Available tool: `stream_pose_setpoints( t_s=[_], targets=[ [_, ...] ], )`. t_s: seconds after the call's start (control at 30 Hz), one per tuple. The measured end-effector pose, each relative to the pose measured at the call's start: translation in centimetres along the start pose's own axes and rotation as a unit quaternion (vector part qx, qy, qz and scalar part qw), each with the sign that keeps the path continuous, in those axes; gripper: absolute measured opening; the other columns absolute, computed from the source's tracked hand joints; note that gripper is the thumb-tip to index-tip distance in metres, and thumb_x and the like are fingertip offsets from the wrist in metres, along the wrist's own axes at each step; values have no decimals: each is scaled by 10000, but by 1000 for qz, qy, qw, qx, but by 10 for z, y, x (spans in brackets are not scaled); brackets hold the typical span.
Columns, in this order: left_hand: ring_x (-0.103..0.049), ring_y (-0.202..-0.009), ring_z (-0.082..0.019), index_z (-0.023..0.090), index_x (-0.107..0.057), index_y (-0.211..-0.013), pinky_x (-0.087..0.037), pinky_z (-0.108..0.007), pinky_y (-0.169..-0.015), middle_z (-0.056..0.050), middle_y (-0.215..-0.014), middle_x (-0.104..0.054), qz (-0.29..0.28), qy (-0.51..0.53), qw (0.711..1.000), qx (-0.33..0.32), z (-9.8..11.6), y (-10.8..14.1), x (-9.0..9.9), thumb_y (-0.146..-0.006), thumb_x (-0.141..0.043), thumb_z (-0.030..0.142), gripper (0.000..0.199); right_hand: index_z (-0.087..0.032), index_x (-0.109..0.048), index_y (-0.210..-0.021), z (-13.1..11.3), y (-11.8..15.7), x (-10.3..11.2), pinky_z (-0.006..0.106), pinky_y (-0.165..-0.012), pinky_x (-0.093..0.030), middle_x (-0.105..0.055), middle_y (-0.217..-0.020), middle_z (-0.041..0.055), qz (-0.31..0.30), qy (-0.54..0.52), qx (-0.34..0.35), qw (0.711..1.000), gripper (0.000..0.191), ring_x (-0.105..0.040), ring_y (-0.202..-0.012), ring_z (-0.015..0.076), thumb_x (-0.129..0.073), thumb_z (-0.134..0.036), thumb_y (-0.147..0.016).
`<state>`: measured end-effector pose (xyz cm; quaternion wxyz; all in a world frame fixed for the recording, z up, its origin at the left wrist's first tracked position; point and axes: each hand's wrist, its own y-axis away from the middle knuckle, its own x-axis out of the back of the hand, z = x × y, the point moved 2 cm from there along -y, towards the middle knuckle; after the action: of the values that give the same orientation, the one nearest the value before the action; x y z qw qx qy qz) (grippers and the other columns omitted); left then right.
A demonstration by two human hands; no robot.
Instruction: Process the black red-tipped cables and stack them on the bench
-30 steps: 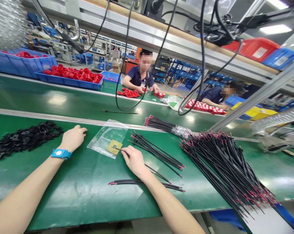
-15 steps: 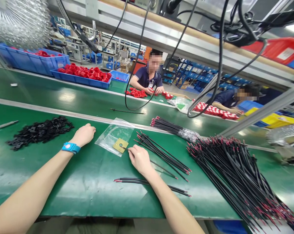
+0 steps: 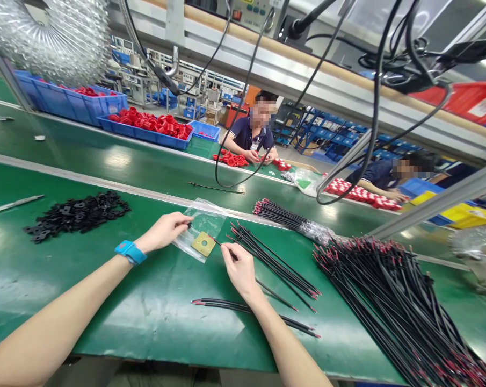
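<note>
My left hand (image 3: 171, 228) pinches a small black part (image 3: 189, 224) over the left edge of a clear plastic bag (image 3: 210, 210). A yellowish square plate with a round hole (image 3: 197, 245) lies on the bag's lower part. Just right of the plate, my right hand (image 3: 238, 264) is closed on a black cable, whose red tip points up and left over the plate. Several black cables with red ends (image 3: 273, 260) lie to the right of the bag. A few more (image 3: 218, 305) lie nearer, partly under my right forearm.
Black flat parts (image 3: 79, 212) are piled at the left, beside a pen-like tool (image 3: 15, 204). A large cable heap (image 3: 391, 301) covers the right side. Blue bins of red parts (image 3: 146, 137) and two people stand beyond the green table (image 3: 125, 312). Cords hang overhead.
My left hand has moved right from beside the black pile to the bag, now with a small black part. My right hand's cable has lifted off the plate's hole. The view has shifted slightly.
</note>
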<state>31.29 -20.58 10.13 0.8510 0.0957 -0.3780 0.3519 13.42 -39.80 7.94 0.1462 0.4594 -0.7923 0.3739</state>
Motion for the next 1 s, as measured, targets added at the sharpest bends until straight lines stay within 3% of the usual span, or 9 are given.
stream_pose_setpoints(
  t_s=[0.07,0.13,0.23,0.33,0.4,0.5,0.6,0.73,1.0],
  targets=[
    [-636,-866,-201,127,-614,-1244,-491,-313,-804,-101,-945,-669,-42,228,972,27,14,2,-18,-871,-544,389,462,-167,-688,-903,-1,0,0,239,-616,-414,-613,-741,36,0,-2,4,1000,294,-542,-629,125,-470,-350,-974],
    [-644,-818,-186,90,-608,-1241,-493,-323,-810,-110,-909,-683,-67,393,914,77,24,6,-34,-829,-634,408,521,-167,-687,-909,-3,1,0,239,-608,-408,-608,-734,34,1,0,7,1000,290,-535,-619,122,-469,-346,-975],
    [-647,-808,-162,85,-643,-1177,-491,-327,-847,-121,-938,-694,-71,514,846,121,31,10,-47,-768,-736,357,500,-167,-687,-914,-3,1,0,236,-605,-409,-607,-733,36,0,9,12,1000,293,-531,-614,119,-461,-342,-978],
    [-651,-811,-149,99,-666,-1145,-495,-331,-876,-122,-971,-695,-77,552,820,127,34,12,-49,-759,-757,313,451,-166,-689,-909,-3,1,1,232,-594,-404,-600,-720,36,-3,29,21,999,302,-520,-595,115,-453,-341,-982],
    [-653,-784,-146,100,-669,-1148,-505,-347,-874,-124,-978,-694,-85,546,825,121,36,13,-48,-768,-749,322,447,-167,-690,-914,-4,1,2,233,-584,-392,-592,-704,33,-2,50,32,998,310,-504,-577,111,-442,-337,-988],
    [-656,-776,-159,101,-670,-1158,-519,-376,-868,-126,-983,-698,-80,485,866,97,36,12,-48,-781,-730,345,453,-168,-695,-954,-7,1,4,238,-604,-388,-604,-719,40,-1,108,69,992,300,-519,-600,113,-434,-310,-995],
    [-660,-902,-210,108,-685,-1141,-523,-398,-893,-133,-1071,-688,-77,400,912,44,35,13,-52,-801,-699,349,417,-165,-695,-1011,-12,2,4,253,-639,-387,-628,-759,58,-1,183,134,974,278,-560,-674,132,-437,-268,-998],
    [-640,-1018,-235,145,-692,-1149,-513,-400,-937,-114,-1139,-672,-69,345,936,-2,34,15,-56,-842,-642,351,373,-156,-673,-1063,-14,5,2,274,-659,-378,-633,-775,66,-4,237,195,952,256,-566,-713,152,-437,-232,-997],
    [-622,-958,-203,213,-743,-1066,-497,-334,-890,-90,-1013,-693,-29,203,972,-111,54,24,-50,-882,-599,324,259,-163,-657,-860,-17,5,4,251,-615,-347,-564,-692,36,-30,137,118,983,306,-511,-629,125,-407,-264,-1004]
  ],
)
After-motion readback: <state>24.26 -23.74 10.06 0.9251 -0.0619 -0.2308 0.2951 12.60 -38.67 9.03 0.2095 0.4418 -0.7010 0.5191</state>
